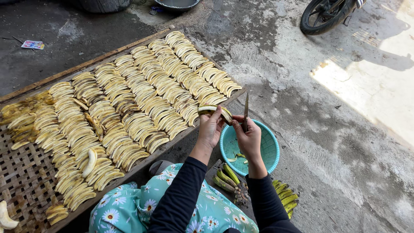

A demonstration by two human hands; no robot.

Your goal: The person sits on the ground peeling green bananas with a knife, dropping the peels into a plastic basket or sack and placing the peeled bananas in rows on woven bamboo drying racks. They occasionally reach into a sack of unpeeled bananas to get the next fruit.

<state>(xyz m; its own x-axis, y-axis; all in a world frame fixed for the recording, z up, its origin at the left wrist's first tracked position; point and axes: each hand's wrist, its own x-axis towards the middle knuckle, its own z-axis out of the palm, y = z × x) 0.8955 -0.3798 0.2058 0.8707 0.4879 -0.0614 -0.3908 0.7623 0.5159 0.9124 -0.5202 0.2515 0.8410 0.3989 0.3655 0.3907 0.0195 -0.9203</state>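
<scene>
While left hand [210, 129] grips curved banana [214, 111], right hand [249, 137], slim knife [246, 110]

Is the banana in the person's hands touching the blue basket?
Apart. In the head view, the banana is held up by the left hand and right hand, above the tray's edge; the blue basket sits lower on the ground.

1 small flat rectangular packet [32, 44], pale with pink and blue print, lies on the dark ground [64, 39] at upper left.
</scene>
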